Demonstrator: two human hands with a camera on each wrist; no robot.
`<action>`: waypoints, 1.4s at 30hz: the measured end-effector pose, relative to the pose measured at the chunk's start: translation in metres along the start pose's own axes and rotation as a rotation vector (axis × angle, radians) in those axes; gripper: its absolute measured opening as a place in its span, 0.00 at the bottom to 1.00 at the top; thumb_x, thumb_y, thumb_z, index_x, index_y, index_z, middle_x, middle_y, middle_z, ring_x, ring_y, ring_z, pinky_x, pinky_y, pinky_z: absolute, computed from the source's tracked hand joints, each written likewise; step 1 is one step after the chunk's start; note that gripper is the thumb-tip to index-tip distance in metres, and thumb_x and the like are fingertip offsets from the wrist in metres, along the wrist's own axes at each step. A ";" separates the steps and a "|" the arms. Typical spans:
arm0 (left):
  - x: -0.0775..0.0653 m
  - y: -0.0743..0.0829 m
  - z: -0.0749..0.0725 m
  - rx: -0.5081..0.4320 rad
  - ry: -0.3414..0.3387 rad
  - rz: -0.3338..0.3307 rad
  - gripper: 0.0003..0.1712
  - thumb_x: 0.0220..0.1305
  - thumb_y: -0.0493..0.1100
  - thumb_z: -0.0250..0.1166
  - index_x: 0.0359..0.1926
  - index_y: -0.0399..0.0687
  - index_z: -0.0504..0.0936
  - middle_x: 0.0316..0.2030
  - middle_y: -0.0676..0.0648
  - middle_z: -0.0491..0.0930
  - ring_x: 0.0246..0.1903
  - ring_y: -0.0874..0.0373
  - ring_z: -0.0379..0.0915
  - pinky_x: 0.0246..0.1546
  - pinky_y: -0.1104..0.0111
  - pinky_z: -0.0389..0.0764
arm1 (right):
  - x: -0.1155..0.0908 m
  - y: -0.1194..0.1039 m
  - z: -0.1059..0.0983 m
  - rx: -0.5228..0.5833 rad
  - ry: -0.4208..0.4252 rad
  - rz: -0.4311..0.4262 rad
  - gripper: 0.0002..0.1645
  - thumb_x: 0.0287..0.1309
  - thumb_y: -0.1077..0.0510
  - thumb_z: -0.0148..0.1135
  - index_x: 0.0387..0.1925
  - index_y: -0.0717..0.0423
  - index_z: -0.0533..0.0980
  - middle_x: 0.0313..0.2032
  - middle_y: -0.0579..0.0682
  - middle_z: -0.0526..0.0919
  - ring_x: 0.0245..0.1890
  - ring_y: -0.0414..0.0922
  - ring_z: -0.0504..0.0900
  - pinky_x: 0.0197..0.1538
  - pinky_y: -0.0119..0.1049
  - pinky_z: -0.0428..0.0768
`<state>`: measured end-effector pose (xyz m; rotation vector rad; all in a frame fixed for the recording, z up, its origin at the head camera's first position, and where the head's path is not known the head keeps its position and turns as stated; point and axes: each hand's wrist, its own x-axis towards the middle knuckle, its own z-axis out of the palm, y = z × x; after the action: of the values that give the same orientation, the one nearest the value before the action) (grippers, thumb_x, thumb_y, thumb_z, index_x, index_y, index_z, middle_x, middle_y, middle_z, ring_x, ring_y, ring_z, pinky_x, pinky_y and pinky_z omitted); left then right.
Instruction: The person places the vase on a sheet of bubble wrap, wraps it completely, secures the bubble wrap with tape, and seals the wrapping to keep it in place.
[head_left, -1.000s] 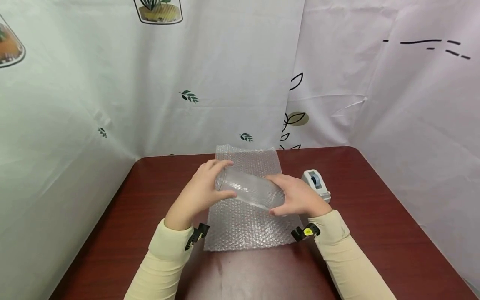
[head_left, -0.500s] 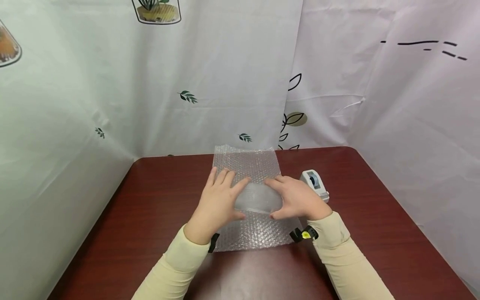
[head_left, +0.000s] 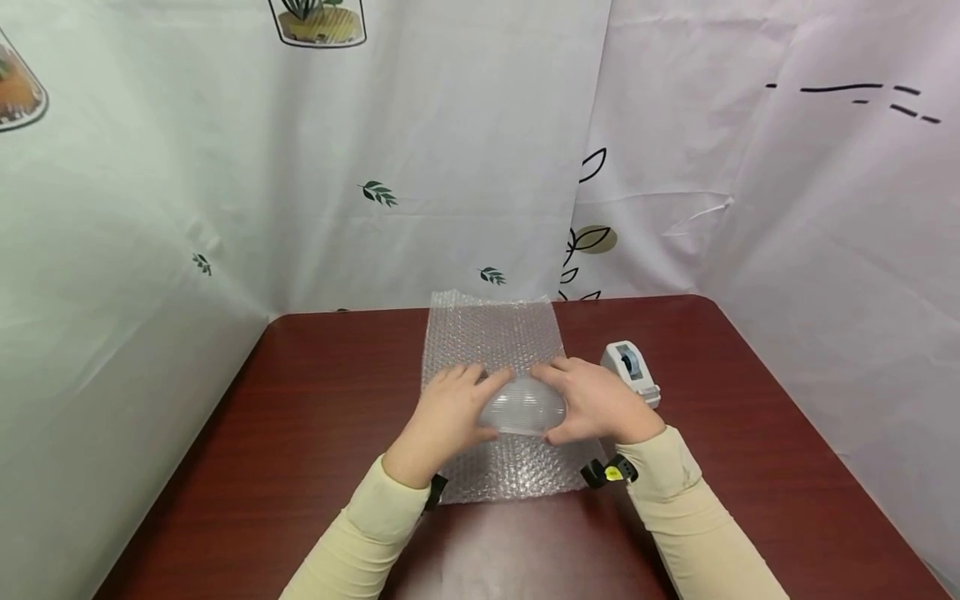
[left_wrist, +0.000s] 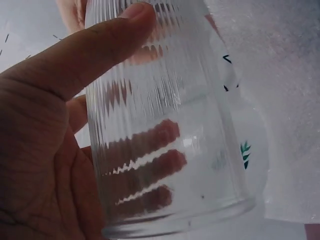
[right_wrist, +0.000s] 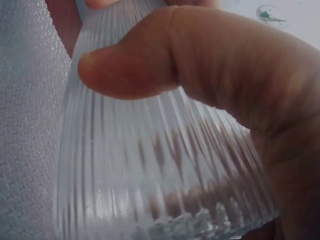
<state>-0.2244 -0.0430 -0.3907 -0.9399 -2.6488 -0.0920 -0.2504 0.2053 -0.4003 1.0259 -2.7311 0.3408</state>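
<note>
A clear ribbed glass point(head_left: 523, 407) lies sideways over a sheet of bubble wrap point(head_left: 517, 471); whether it touches the sheet is hard to tell. My left hand point(head_left: 447, 415) grips its left part, thumb on the near side. In the left wrist view, fingers show through the ribbed wall of the glass point(left_wrist: 205, 150), with the smooth rim band toward the bottom. At the other end my right hand point(head_left: 596, 404) holds the glass. The right wrist view has that thumb across the ribs of the glass point(right_wrist: 115, 150), near its thick base.
Just beyond my right hand stands a white tape dispenser point(head_left: 632, 372) with a roll in it. The dark red table point(head_left: 337, 392) runs back to printed white cloth point(head_left: 450, 150), which also hangs on both sides.
The glass came down from a tilted pose to nearly level over the bubble wrap. My left hand shifted right along it from its end. The right hand kept its hold with little movement.
</note>
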 end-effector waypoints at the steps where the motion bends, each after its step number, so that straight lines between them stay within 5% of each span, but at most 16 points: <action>1: 0.000 -0.001 0.002 -0.010 -0.005 0.006 0.50 0.42 0.57 0.84 0.68 0.60 0.73 0.47 0.45 0.80 0.47 0.46 0.79 0.50 0.51 0.79 | 0.000 0.000 0.001 0.002 -0.005 0.000 0.55 0.25 0.39 0.79 0.62 0.54 0.77 0.50 0.51 0.81 0.41 0.46 0.81 0.42 0.43 0.81; 14: -0.003 -0.013 0.013 -0.090 -0.055 0.083 0.50 0.47 0.55 0.82 0.72 0.72 0.68 0.47 0.48 0.77 0.45 0.52 0.77 0.46 0.56 0.81 | 0.001 0.005 0.005 0.018 -0.020 0.006 0.54 0.24 0.40 0.79 0.62 0.52 0.77 0.50 0.51 0.81 0.42 0.46 0.81 0.43 0.43 0.82; 42: 0.000 -0.022 0.024 -0.282 -0.136 0.051 0.43 0.46 0.54 0.82 0.64 0.65 0.73 0.50 0.47 0.82 0.48 0.52 0.79 0.46 0.56 0.81 | 0.000 0.006 0.007 0.079 -0.116 0.046 0.55 0.26 0.43 0.78 0.64 0.54 0.76 0.52 0.51 0.81 0.44 0.44 0.80 0.44 0.42 0.81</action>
<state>-0.2456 -0.0562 -0.4124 -1.1381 -2.7823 -0.4124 -0.2551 0.2074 -0.4082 1.0340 -2.8696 0.4117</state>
